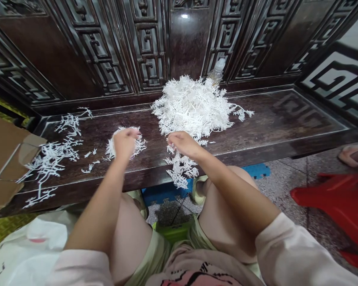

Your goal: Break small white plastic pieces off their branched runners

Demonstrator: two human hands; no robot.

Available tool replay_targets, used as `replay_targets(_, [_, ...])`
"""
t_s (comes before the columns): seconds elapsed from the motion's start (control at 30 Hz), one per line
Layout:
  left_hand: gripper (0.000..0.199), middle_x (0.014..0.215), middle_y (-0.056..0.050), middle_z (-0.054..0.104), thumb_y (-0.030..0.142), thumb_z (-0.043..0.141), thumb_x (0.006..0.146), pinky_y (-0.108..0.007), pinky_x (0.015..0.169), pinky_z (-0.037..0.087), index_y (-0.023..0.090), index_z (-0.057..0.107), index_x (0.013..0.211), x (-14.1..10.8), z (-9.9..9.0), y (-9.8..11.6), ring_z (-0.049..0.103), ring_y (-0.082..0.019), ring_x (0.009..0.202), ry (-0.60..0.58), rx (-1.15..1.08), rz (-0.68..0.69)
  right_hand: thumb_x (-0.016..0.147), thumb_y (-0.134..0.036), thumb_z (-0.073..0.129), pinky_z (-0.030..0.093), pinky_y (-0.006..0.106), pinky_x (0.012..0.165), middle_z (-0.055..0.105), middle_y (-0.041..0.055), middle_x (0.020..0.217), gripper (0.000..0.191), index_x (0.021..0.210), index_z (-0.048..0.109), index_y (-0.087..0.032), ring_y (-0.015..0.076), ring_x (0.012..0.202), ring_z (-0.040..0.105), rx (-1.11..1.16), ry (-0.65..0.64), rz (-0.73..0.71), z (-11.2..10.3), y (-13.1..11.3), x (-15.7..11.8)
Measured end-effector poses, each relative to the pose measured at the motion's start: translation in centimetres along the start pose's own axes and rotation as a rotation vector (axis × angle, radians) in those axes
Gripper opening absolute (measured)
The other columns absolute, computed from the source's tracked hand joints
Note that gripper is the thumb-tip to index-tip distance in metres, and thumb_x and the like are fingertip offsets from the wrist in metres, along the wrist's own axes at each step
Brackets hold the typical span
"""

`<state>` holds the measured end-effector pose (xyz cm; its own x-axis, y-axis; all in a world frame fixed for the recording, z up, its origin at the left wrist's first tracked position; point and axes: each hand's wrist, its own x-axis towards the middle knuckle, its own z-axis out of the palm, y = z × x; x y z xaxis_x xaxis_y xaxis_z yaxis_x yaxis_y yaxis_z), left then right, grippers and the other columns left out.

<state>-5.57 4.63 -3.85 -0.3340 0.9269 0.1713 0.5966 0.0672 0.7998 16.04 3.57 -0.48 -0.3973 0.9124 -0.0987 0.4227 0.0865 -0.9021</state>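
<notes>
Over a small pile of white sprigs [141,145] on the dark wooden bench, my left hand [125,142] is closed in a pinch, and anything between its fingertips is too small to make out. My right hand [183,143] is closed on a white branched piece [181,171] that hangs below it past the bench's front edge. Just behind my right hand rises a large heap of white branched pieces [193,105]. More white stems [55,157] lie loose at the bench's left end.
A capped clear bottle [217,71] stands behind the heap. At the left are a cardboard box [6,159] and a white bag [32,242]. A red stool [337,202] is on the floor at the right. The bench [268,119] has a carved backrest.
</notes>
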Motion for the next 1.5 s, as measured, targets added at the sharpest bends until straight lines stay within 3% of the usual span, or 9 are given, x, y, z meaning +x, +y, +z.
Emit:
replay_targets(0.07, [0.03,0.075,-0.001,0.064,0.034,0.043,0.074,-0.026,0.064,0.04,0.014,0.064,0.084,1.6,-2.0,-2.9,0.055,-0.015,0.069,0.18,0.115,-0.097,0.077,-0.021,0.033,0.034,0.023,0.054,0.05,-0.0003,0.057,0.024,0.058,0.048,-0.016,0.0082,0.052,0.044,0.068,0.046,0.031,-0.9,0.2,-0.5])
replay_targets(0.2, [0.026,0.074,-0.004,0.065,0.031,0.053,0.068,-0.027,0.062,0.04,0.011,0.065,0.08,3.0,-3.5,-7.0,0.056,-0.017,0.067,-0.159,0.265,-0.267,0.076,-0.023,0.041,0.037,0.025,0.069,0.062,0.0027,0.077,0.02,0.068,0.059,-0.017,0.0118,0.072,0.053,0.097,0.089,0.052,-1.3,1.3,0.2])
replay_targets(0.3, [0.033,0.079,-0.006,0.065,0.027,0.057,0.064,-0.027,0.064,0.04,0.012,0.062,0.093,2.9,-2.3,-7.5,0.057,-0.019,0.073,-0.211,0.343,-0.277,0.074,-0.029,0.048,0.037,0.028,0.078,0.063,0.0025,0.09,0.018,0.073,0.063,-0.019,0.0135,0.082,0.054,0.1,0.086,0.038,-0.2,2.3,1.5])
replay_targets(0.43, [0.075,0.101,-0.01,0.061,0.029,0.065,0.058,-0.029,0.069,0.041,0.014,0.038,0.126,2.6,-0.5,-6.0,0.057,-0.021,0.081,-0.26,0.389,-0.251,0.072,-0.032,0.052,0.037,0.029,0.08,0.064,0.0028,0.092,0.019,0.079,0.064,-0.019,0.0132,0.085,0.054,0.212,0.072,0.05,1.5,2.7,2.3])
replay_targets(0.53, [0.062,0.103,-0.011,0.059,0.042,0.058,0.064,-0.031,0.073,0.04,0.015,0.046,0.119,1.6,0.5,-3.5,0.056,-0.022,0.084,-0.3,0.345,-0.145,0.069,-0.03,0.054,0.038,0.028,0.079,0.064,0.0035,0.09,0.019,0.078,0.065,-0.017,0.0124,0.083,0.054,0.271,0.072,0.107,2.0,2.5,2.1])
replay_targets(0.73, [0.051,0.077,-0.005,0.062,0.058,0.038,0.072,-0.026,0.065,0.04,0.014,0.061,0.087,-2.3,2.5,2.4,0.055,-0.016,0.07,-0.771,-0.137,0.009,0.066,-0.025,0.054,0.039,0.025,0.074,0.064,0.0025,0.081,0.016,0.073,0.064,-0.015,0.0108,0.075,0.055,0.354,0.159,0.145,2.1,2.2,2.1])
replay_targets(0.93, [0.032,0.073,-0.003,0.062,0.044,0.052,0.069,-0.026,0.068,0.037,0.014,0.062,0.075,-3.6,2.6,3.9,0.053,-0.015,0.069,-0.609,-0.109,0.085,0.067,-0.028,0.053,0.038,0.024,0.068,0.061,0.0025,0.077,0.018,0.073,0.063,-0.015,0.0108,0.071,0.052,0.332,0.166,0.171,1.5,1.9,2.0])
replay_targets(1.27, [0.027,0.075,-0.003,0.063,0.037,0.047,0.073,-0.026,0.067,0.038,0.015,0.063,0.075,-3.0,2.2,3.4,0.054,-0.016,0.071,-0.494,-0.14,0.08,0.068,-0.049,0.053,0.034,0.023,0.057,0.06,0.0042,0.08,0.035,0.078,0.057,-0.016,0.0111,0.065,0.046,0.212,-0.103,0.115,1.3,1.0,1.3])
replay_targets(1.5, [0.033,0.082,-0.004,0.06,0.038,0.052,0.071,-0.027,0.07,0.041,0.017,0.058,0.096,-3.1,1.9,3.7,0.054,-0.015,0.074,-0.523,-0.154,0.088,0.071,-0.042,0.049,0.031,0.023,0.053,0.055,0.0008,0.064,0.028,0.066,0.055,-0.014,0.0094,0.056,0.044,0.0,0.008,0.043,1.4,2.2,1.8])
